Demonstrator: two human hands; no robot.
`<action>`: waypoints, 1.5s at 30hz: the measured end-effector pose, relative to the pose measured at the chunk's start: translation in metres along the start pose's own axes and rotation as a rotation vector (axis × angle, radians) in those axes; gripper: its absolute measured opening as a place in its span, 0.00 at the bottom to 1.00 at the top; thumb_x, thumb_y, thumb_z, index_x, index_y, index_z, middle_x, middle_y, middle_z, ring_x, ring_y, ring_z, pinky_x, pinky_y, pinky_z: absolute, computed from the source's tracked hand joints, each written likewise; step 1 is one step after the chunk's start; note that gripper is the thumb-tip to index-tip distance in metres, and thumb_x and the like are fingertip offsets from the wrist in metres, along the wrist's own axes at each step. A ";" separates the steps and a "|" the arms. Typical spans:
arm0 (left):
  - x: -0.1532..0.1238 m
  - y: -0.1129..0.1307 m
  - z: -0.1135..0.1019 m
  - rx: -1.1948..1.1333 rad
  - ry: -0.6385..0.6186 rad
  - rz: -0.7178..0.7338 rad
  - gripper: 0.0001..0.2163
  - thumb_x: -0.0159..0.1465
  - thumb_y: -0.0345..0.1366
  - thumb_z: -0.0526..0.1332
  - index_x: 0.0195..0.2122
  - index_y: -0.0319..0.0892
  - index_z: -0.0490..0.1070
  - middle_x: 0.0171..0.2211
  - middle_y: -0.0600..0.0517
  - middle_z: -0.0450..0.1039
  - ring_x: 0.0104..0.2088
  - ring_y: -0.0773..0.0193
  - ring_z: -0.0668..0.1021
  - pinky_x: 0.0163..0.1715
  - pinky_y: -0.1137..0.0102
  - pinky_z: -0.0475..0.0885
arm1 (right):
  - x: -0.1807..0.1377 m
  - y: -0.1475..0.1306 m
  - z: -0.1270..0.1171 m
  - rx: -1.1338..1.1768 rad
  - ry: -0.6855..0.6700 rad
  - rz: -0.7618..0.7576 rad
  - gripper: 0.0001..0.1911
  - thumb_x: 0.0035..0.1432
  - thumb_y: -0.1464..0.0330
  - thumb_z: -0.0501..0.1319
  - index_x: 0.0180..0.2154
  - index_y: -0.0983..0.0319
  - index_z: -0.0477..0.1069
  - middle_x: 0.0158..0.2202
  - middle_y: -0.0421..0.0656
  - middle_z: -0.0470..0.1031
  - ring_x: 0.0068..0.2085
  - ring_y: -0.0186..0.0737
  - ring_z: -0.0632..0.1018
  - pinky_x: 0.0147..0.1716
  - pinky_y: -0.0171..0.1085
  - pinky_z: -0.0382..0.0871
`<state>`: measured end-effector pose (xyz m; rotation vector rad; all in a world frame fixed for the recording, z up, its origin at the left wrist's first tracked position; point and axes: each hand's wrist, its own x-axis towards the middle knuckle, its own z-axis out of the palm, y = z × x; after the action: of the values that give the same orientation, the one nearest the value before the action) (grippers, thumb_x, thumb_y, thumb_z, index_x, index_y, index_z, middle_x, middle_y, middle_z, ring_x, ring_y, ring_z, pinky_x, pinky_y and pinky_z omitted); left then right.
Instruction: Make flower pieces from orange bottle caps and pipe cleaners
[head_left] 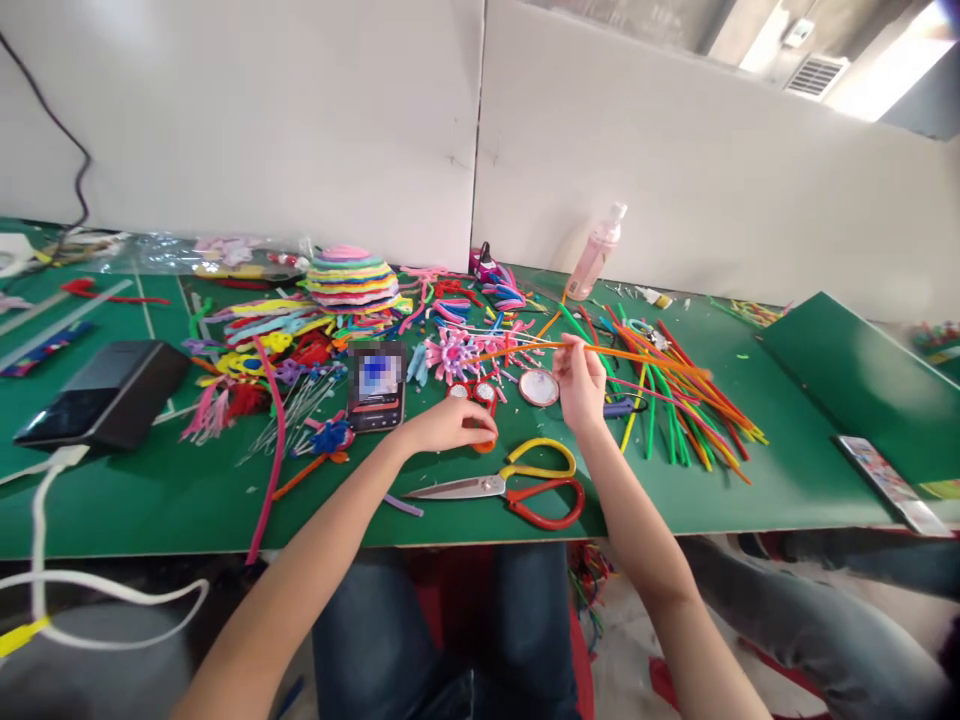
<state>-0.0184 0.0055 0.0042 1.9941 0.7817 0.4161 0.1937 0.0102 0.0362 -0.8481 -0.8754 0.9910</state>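
Note:
My right hand (581, 382) is closed, pinching a long orange pipe cleaner (637, 355) that stretches to both sides above the table. My left hand (454, 425) is low over the table, its fingers curled onto a small orange pipe-cleaner piece (484, 447), mostly hidden beneath them. Just behind it lies a red pipe-cleaner piece (491, 395) with two round whitish discs. A small round dish (538, 387) sits between my hands. Scissors (491, 486) with one yellow and one red handle lie in front, blades pointing left.
To the right spreads a bundle of pipe cleaners (679, 410). A phone (376, 400), a striped dome-shaped piece (352, 280) and heaped pipe cleaners lie left. A pink bottle (595, 252) stands near the white partition (675, 170). A black device (105, 395) sits far left on the green table (712, 510).

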 end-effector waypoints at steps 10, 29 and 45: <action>0.002 -0.002 -0.006 -0.198 0.392 -0.111 0.13 0.58 0.43 0.63 0.41 0.43 0.77 0.36 0.49 0.79 0.31 0.64 0.77 0.32 0.72 0.69 | 0.001 0.019 -0.007 0.081 0.013 0.233 0.13 0.57 0.55 0.60 0.31 0.57 0.72 0.26 0.36 0.73 0.29 0.28 0.74 0.27 0.29 0.68; 0.005 0.014 -0.003 -1.032 0.565 -0.101 0.11 0.52 0.40 0.69 0.31 0.40 0.73 0.31 0.52 0.75 0.31 0.69 0.77 0.19 0.80 0.63 | -0.023 0.030 0.005 0.056 -0.255 0.294 0.14 0.44 0.61 0.70 0.35 0.56 0.74 0.27 0.34 0.72 0.27 0.27 0.71 0.29 0.29 0.69; 0.008 0.009 0.000 -1.212 0.526 -0.088 0.14 0.50 0.43 0.71 0.31 0.40 0.73 0.29 0.55 0.72 0.24 0.75 0.72 0.16 0.82 0.61 | -0.028 0.036 0.000 -0.159 -0.572 0.345 0.12 0.48 0.59 0.68 0.34 0.57 0.79 0.27 0.36 0.79 0.29 0.32 0.79 0.32 0.33 0.75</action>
<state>-0.0091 0.0072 0.0118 0.7114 0.6589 1.0741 0.1734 -0.0048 -0.0023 -0.8810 -1.3338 1.5228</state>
